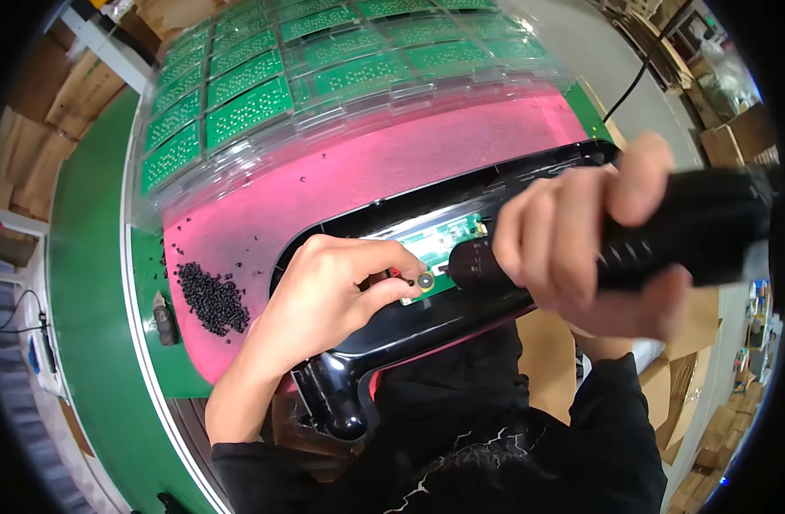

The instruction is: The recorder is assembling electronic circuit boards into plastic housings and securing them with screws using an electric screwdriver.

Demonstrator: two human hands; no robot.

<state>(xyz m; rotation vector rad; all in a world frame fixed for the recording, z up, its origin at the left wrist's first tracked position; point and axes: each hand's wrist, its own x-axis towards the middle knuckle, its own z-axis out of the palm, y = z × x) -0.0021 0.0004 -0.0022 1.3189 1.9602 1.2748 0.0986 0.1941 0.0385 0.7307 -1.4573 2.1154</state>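
The left hand pinches a small round washer-like part between thumb and forefinger, its grip closed on that piece right at the near edge of the green circuit board. The board sits seated inside a long glossy black housing that lies aslant across the pink mat, one end overhanging the near edge of the worktop toward the person's lap. The right hand is wrapped fully around a black electric screwdriver, grip closed on its barrel; the tool's nose comes down on the board just beside the pinched part, though whether the tip actually touches it is hard to tell.

A heap of small black screws lies on the mat toward the left edge, well apart from the housing, with stray ones scattered nearby. Clear trays of green boards crowd the far side of the worktop, leaving an open strip of pink mat between them and the housing. Cardboard boxes stand beyond the left edge.
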